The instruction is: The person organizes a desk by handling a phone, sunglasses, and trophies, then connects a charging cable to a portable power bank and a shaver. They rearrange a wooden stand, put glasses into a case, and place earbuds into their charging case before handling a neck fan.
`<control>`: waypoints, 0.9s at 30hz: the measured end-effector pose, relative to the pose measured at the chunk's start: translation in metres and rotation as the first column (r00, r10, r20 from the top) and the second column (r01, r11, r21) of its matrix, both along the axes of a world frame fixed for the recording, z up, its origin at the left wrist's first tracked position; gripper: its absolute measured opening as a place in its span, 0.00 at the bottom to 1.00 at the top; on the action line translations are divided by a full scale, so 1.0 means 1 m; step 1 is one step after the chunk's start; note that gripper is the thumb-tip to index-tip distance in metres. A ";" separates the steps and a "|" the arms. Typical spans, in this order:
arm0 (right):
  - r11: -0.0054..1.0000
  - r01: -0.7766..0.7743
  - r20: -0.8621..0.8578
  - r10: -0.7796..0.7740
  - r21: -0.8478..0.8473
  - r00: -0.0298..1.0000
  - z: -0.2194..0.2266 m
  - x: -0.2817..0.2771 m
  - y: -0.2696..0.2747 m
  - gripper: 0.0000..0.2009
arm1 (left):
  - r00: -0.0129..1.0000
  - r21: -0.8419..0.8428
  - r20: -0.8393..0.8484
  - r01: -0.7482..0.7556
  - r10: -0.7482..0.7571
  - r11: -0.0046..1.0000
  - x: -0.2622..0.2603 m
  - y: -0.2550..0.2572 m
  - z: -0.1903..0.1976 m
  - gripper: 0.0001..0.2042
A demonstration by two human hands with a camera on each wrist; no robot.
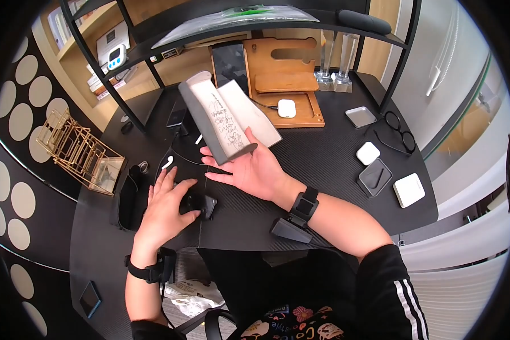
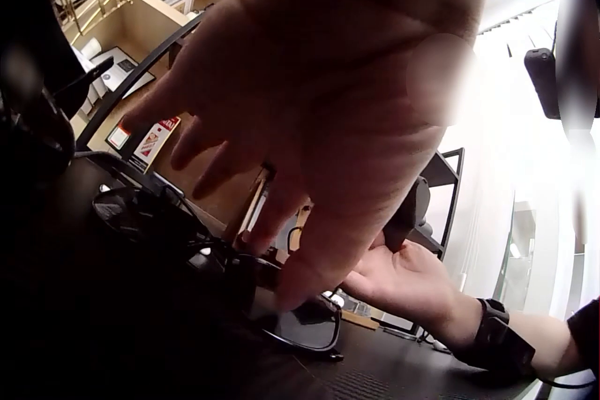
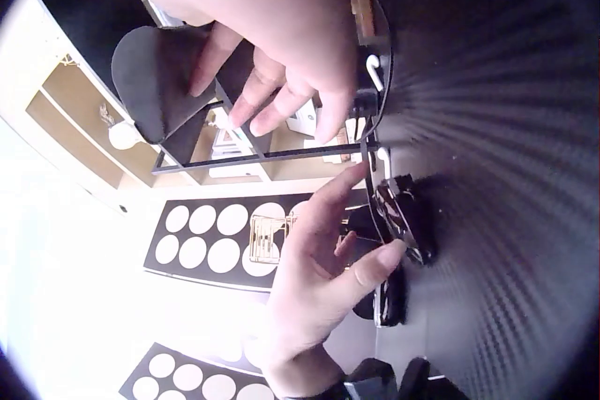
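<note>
My right hand (image 1: 258, 173), palm turned up, holds an open glasses case (image 1: 218, 122) over the middle of the desk. The case is grey outside with a pale lining that bears dark handwriting; some of my fingers are hidden behind it. Low over the desk at the left is my left hand (image 1: 167, 207), its fingers spread and thumb apart. A pair of dark sunglasses (image 2: 309, 325) lies beneath it, partly covered in the head view (image 1: 208, 207). The left thumb (image 3: 389, 256) is right at the sunglasses' frame.
A white earbud (image 1: 168, 162) lies beyond my left hand, near a black open case (image 1: 127, 198). At the back stands a wooden holder (image 1: 289, 68) with a white charging case (image 1: 287, 108). Eyeglasses (image 1: 402, 136), small tins and white boxes sit at the right. A black shelf (image 1: 300, 25) spans the back.
</note>
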State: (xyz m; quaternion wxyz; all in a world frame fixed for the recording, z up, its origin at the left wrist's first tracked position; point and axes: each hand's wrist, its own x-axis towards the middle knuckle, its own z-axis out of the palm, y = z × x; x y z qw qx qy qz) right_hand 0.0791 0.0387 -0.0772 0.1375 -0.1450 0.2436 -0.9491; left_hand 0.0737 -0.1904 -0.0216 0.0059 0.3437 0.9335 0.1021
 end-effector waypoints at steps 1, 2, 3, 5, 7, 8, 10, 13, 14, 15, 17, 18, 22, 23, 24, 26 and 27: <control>0.999 -0.043 -0.025 0.043 0.009 0.999 -0.001 0.000 0.001 0.32 | 1.000 0.016 0.002 0.011 -0.011 1.000 -0.003 -0.002 -0.004 0.28; 0.999 -0.042 -0.023 0.042 0.005 0.999 -0.001 0.000 0.001 0.32 | 1.000 0.012 0.005 0.012 -0.012 1.000 -0.006 -0.004 -0.008 0.28; 0.999 -0.030 -0.002 0.030 0.024 1.000 -0.001 0.000 0.001 0.32 | 0.999 0.010 0.026 0.019 -0.020 1.000 -0.009 -0.006 -0.011 0.26; 0.999 -0.026 0.022 0.025 0.040 0.999 0.003 0.003 -0.001 0.32 | 0.998 0.004 0.051 0.020 -0.021 1.000 -0.013 -0.008 -0.017 0.24; 0.995 0.010 0.082 -0.018 0.097 0.996 0.007 0.005 -0.005 0.35 | 1.000 0.104 0.007 0.019 -0.019 0.994 -0.019 -0.008 -0.020 0.17; 0.995 0.008 0.082 -0.016 0.096 0.996 0.006 0.005 -0.006 0.35 | 1.000 0.103 0.007 0.017 -0.018 0.994 -0.021 -0.008 -0.021 0.17; 0.992 -0.011 0.121 -0.005 0.124 0.993 0.001 0.004 -0.007 0.34 | 0.998 0.237 0.060 0.018 -0.034 0.971 -0.026 -0.008 -0.022 0.11; 0.992 -0.029 0.087 0.019 0.125 0.996 -0.007 0.002 -0.010 0.32 | 0.995 0.458 0.092 -0.003 -0.044 0.889 -0.027 -0.002 -0.020 0.10; 0.991 -0.048 0.069 0.039 0.128 0.997 -0.007 0.003 -0.011 0.32 | 0.995 0.456 0.093 -0.002 -0.045 0.890 -0.024 0.000 -0.017 0.10; 0.993 -0.072 0.063 0.066 0.095 0.996 -0.006 0.005 -0.012 0.32 | 0.995 0.481 0.055 0.041 -0.077 0.876 -0.020 0.004 -0.014 0.10; 0.995 -0.088 0.042 0.086 0.052 0.995 -0.002 0.008 -0.015 0.32 | 0.985 0.500 -0.070 0.172 -0.158 0.849 -0.016 0.010 -0.014 0.10; 0.994 -0.105 0.020 0.105 0.011 0.994 -0.002 0.009 -0.016 0.32 | 0.985 0.500 -0.068 0.171 -0.158 0.849 -0.014 0.012 -0.015 0.10; 0.982 -0.182 0.021 0.183 -0.048 0.983 -0.005 0.009 -0.017 0.33 | 0.953 0.423 -0.222 0.284 -0.205 0.860 -0.010 0.016 -0.017 0.10; 0.988 -0.154 0.040 0.155 -0.026 0.987 -0.004 0.010 -0.017 0.33 | 0.955 0.427 -0.220 0.277 -0.198 0.861 -0.009 0.016 -0.016 0.10; 0.992 -0.125 0.058 0.125 -0.004 0.990 -0.002 0.011 -0.018 0.33 | 0.957 0.430 -0.218 0.270 -0.191 0.862 -0.009 0.016 -0.015 0.10; 0.992 -0.126 0.067 0.127 -0.013 0.990 -0.001 0.012 -0.017 0.32 | 0.957 0.429 -0.212 0.271 -0.196 0.862 -0.010 0.014 -0.013 0.09; 0.992 -0.128 0.075 0.129 -0.022 0.989 -0.001 0.012 -0.017 0.32 | 0.958 0.428 -0.206 0.273 -0.201 0.862 -0.011 0.013 -0.012 0.09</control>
